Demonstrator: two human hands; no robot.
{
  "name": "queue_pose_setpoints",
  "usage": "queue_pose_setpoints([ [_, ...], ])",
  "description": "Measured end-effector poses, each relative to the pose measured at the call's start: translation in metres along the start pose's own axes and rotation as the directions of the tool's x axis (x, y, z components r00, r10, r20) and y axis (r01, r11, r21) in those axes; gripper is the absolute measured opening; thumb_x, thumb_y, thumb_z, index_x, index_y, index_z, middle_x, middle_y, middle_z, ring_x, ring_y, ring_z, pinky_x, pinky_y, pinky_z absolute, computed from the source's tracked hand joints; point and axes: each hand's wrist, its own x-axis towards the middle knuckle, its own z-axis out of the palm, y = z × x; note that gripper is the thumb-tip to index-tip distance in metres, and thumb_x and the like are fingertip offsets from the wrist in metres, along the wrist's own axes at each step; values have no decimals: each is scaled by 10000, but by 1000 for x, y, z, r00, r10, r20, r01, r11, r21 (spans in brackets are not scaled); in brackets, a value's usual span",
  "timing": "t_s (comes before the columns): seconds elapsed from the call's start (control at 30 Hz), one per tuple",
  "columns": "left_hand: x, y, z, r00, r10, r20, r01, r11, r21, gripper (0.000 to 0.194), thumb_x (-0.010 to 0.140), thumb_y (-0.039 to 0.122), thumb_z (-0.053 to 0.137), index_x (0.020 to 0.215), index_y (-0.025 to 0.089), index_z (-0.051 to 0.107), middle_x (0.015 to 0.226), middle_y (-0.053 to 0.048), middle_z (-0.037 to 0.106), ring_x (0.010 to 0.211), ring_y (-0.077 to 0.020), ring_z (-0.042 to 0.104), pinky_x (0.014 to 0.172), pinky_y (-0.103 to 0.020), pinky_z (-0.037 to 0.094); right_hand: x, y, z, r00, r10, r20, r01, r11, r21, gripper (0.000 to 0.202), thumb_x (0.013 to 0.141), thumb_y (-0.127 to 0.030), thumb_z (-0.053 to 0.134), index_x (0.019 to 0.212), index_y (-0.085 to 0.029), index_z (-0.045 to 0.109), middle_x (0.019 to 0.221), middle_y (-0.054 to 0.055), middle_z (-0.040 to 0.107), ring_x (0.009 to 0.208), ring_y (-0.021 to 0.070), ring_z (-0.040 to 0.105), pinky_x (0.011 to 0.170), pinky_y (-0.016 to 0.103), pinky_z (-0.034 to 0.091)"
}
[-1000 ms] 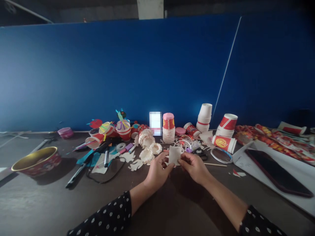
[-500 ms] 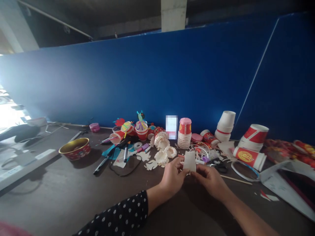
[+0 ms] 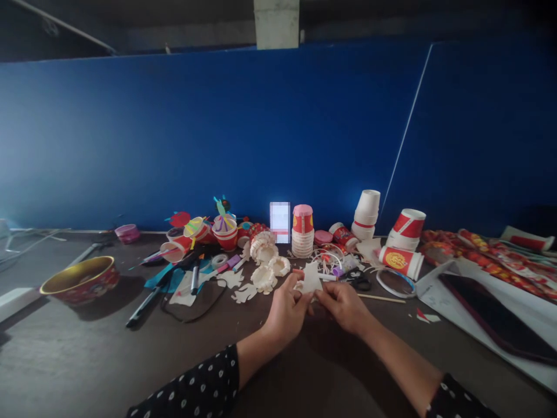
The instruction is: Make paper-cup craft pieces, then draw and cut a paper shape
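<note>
A small piece of white paper [image 3: 312, 278] is held up between my two hands, over the middle of the dark table [image 3: 278, 354]. My left hand [image 3: 287, 307] pinches its lower left side. On the lower right, the fingers of my right hand [image 3: 342, 303] close on its edge. Just left of the hands lie white scalloped paper pieces [image 3: 263, 278] and torn paper scraps [image 3: 245, 293]. Behind the paper stands a stack of cups with a pink top [image 3: 303, 231].
At the left sits a gold-rimmed bowl [image 3: 80, 280]. Markers [image 3: 195, 277] and a black cord lie left of centre. Black scissors [image 3: 360, 281], a wooden stick [image 3: 382, 298] and a tape ring [image 3: 395, 283] are to the right. A phone [image 3: 496, 316] rests in a white tray [image 3: 429, 288].
The view has turned to the right, so things appear further left. The white paper is tilted differently and now looks pointed at the top. Both hands still hold it.
</note>
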Motion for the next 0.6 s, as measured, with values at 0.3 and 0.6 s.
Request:
queue_pose_setpoints([
  [0.3,5,-2,3,986,-126,107,145,969,-200,372,770,512,526,852,151,488,440,42,532,254,-73,385,273,-158,250,0,2,-7,1000,4,0,-4,999,50,389,805,-472,459,527,-200,473,441,-30,468,409,115,431,430,235,329],
  [0.6,4,9,-5,975,-120,187,180,921,-345,253,617,252,702,786,78,630,605,-7,581,392,-47,421,374,-173,347,-1,3,-13,1000,-6,20,5,997,81,410,793,-493,508,513,-202,439,432,-48,444,420,100,408,445,225,319],
])
